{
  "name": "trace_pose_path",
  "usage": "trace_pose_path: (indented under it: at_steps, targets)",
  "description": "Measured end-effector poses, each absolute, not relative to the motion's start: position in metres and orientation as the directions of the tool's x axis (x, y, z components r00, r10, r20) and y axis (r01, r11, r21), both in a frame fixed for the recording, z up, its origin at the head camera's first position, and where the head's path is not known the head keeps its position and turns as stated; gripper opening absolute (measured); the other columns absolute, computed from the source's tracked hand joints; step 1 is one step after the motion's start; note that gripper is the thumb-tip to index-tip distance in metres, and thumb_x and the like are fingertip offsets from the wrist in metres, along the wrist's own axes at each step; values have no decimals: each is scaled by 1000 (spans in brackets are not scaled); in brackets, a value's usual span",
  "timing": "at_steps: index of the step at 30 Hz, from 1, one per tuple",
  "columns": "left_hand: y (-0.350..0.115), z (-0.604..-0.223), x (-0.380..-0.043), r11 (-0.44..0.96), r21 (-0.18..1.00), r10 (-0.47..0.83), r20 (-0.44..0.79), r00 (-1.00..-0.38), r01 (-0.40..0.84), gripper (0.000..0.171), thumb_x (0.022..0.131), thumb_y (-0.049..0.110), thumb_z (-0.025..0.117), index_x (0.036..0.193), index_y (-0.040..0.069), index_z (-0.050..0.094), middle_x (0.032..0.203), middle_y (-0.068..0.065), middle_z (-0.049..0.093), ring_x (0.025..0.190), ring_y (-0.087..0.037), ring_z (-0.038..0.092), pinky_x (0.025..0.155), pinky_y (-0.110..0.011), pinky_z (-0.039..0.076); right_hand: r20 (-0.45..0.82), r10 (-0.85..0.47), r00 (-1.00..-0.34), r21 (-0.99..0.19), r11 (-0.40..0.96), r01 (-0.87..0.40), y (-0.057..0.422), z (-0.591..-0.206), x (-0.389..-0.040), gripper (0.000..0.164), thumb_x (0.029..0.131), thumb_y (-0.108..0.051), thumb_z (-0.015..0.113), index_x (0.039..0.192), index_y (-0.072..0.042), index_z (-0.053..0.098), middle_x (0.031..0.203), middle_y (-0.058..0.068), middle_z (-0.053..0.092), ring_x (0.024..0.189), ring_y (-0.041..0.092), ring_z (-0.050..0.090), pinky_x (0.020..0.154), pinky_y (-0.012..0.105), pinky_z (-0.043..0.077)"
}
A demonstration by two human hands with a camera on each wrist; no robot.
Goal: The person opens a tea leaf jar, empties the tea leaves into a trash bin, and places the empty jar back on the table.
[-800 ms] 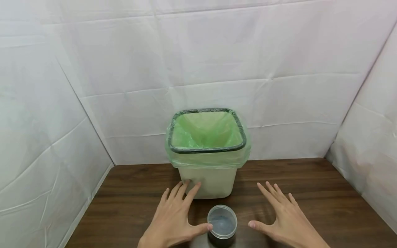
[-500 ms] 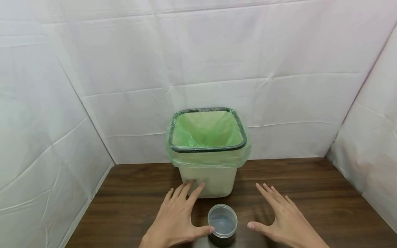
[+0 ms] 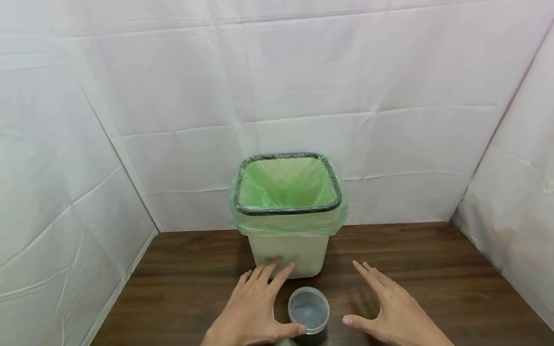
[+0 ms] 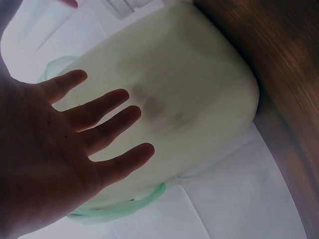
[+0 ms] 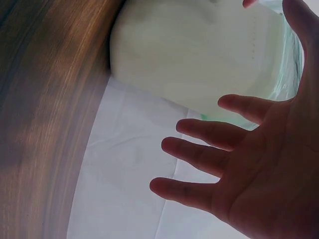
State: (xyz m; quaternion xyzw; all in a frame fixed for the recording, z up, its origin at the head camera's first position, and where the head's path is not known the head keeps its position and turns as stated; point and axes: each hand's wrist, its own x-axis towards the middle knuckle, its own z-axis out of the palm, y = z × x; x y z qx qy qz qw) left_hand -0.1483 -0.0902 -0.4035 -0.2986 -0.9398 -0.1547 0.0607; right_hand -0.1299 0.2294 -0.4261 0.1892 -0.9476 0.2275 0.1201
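Observation:
A small clear round jar [image 3: 308, 310] with a ridged rim and no lid stands on the wooden table, near the front. My left hand [image 3: 255, 307] is to its left with the fingers spread, and the thumb tip overlaps the jar's near rim in the head view. To the jar's right, my right hand [image 3: 391, 310] hovers with straight fingers and holds nothing; a gap shows between its thumb and the jar. Behind the jar is a cream trash bin [image 3: 294, 252], lined with a green plastic bag [image 3: 287, 187] folded over its dark rim. Both wrist views show spread fingers before the bin.
The dark wooden table [image 3: 186, 274] reaches back to a white cloth wall [image 3: 303, 77]. More white cloth closes off the left and right sides. The bin stands close to the back cloth.
My left hand has shifted right, its thumb now farther across the jar's near rim. The right hand has edged slightly left. Jar and bin stay in place while the view shifts a little.

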Motion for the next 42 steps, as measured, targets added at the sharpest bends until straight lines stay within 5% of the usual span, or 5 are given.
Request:
trace_pose_path:
  at_steps: [42]
  targets:
    - [-73,-414,-150,711,285,615,191,-765,642,99,79,84,57,160,35,29,146,0,47,126,-24,50,92,-59,45,200,-342,-918,-525,754,-395,227,-432,-128,95,80,-61,77,158,-29,33,147,14,51,126,41,53,90,63,48]
